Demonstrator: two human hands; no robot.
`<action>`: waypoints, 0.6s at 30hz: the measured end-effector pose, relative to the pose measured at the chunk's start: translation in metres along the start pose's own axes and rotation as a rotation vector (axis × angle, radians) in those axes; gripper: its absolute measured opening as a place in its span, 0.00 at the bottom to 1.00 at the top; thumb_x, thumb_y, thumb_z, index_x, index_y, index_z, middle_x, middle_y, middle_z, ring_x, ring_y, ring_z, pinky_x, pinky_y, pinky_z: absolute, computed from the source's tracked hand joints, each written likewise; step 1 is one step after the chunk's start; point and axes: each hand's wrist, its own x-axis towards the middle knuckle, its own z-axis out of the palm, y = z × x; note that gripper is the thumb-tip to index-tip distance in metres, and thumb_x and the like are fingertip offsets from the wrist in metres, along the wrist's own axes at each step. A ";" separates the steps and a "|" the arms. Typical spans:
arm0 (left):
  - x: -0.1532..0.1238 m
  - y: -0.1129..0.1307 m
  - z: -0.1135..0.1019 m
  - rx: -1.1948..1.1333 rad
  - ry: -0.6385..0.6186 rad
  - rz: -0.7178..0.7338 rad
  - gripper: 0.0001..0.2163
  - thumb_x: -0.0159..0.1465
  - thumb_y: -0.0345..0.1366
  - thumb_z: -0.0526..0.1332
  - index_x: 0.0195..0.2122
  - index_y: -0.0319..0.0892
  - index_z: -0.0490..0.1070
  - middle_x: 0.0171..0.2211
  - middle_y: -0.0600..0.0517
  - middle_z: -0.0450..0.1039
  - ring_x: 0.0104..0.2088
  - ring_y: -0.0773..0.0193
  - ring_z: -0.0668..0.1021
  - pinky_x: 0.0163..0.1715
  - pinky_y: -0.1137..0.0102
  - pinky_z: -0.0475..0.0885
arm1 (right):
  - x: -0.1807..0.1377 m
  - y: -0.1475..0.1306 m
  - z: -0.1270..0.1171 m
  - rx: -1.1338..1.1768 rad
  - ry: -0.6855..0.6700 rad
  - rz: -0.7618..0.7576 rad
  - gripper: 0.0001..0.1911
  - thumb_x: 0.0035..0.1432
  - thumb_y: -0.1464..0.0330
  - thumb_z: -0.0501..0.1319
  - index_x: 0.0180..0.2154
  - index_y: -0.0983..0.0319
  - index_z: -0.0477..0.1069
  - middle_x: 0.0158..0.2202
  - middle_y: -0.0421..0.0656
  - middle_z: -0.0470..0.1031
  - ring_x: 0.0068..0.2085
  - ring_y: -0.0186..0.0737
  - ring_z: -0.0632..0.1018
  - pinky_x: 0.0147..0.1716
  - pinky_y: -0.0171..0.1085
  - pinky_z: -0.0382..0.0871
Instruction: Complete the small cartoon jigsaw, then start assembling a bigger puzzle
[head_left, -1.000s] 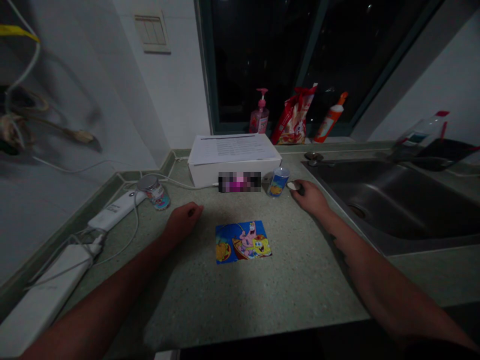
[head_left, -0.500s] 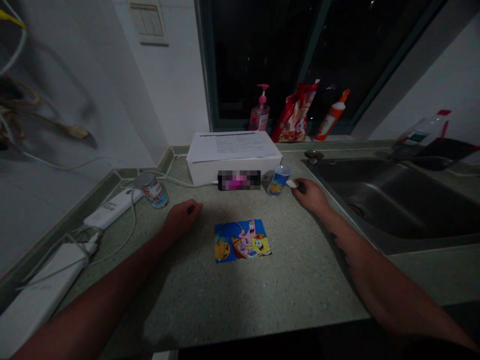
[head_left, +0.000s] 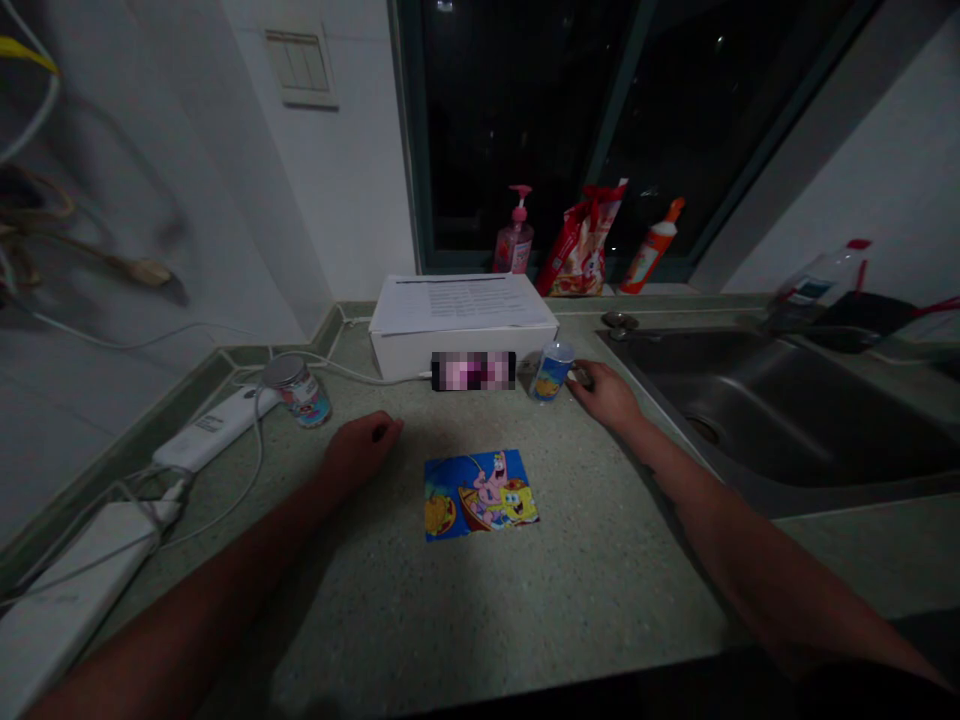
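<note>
My right hand [head_left: 606,392] rests beside a small blue printed can [head_left: 549,382], with fingers pinched on a small white disc, mostly hidden behind the can and fingers. The can stands upright on the counter. My left hand [head_left: 363,445] lies on the counter as a loose fist, and nothing shows in it. Between my forearms lies a flat blue cartoon picture [head_left: 480,495] with pink and yellow figures. To the left of my left hand a clear jar [head_left: 304,395] with a metal lid and colourful label leans on a white power strip [head_left: 214,430].
A white box [head_left: 465,345] with printed paper on top stands at the back, a phone [head_left: 474,371] propped against it. Cables run along the left. On the right is a steel sink [head_left: 787,420]. A pink pump bottle [head_left: 514,240], red bag [head_left: 581,245] and orange bottle [head_left: 651,255] line the windowsill.
The white disc has turned or shifted so that less of it shows beside the can. My view has tilted slightly; my left hand stays in place.
</note>
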 end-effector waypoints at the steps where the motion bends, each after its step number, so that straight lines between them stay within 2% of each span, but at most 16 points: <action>1: 0.000 0.000 0.000 0.002 -0.002 0.003 0.17 0.69 0.50 0.53 0.28 0.46 0.69 0.27 0.50 0.74 0.30 0.56 0.76 0.33 0.64 0.63 | 0.001 0.000 0.000 0.001 0.001 0.002 0.24 0.66 0.56 0.62 0.57 0.62 0.77 0.54 0.56 0.82 0.53 0.60 0.82 0.57 0.53 0.76; 6: -0.001 0.002 -0.001 0.022 -0.010 -0.016 0.17 0.69 0.50 0.53 0.29 0.47 0.70 0.27 0.51 0.75 0.30 0.57 0.77 0.33 0.65 0.63 | 0.001 0.000 -0.004 0.013 0.044 0.024 0.24 0.68 0.56 0.58 0.57 0.63 0.76 0.56 0.57 0.79 0.55 0.58 0.81 0.57 0.52 0.75; 12: -0.003 0.004 -0.002 0.032 -0.016 -0.015 0.17 0.69 0.50 0.54 0.28 0.46 0.70 0.26 0.51 0.75 0.30 0.57 0.77 0.32 0.66 0.64 | -0.003 -0.005 -0.004 0.044 -0.011 -0.020 0.19 0.63 0.59 0.63 0.51 0.60 0.79 0.50 0.53 0.82 0.50 0.57 0.82 0.54 0.53 0.78; 15: -0.003 0.004 -0.003 0.038 -0.015 -0.018 0.16 0.69 0.48 0.55 0.29 0.46 0.71 0.27 0.51 0.76 0.31 0.57 0.77 0.33 0.66 0.64 | -0.002 -0.012 -0.009 0.066 0.028 -0.025 0.22 0.65 0.59 0.61 0.57 0.60 0.76 0.56 0.54 0.80 0.57 0.58 0.80 0.60 0.55 0.74; 18: -0.003 0.005 -0.004 0.036 -0.024 -0.011 0.16 0.69 0.48 0.55 0.29 0.46 0.71 0.27 0.51 0.76 0.30 0.57 0.77 0.33 0.65 0.64 | -0.003 -0.026 -0.022 0.093 0.170 -0.029 0.25 0.70 0.61 0.53 0.64 0.62 0.69 0.63 0.57 0.74 0.66 0.57 0.73 0.68 0.57 0.67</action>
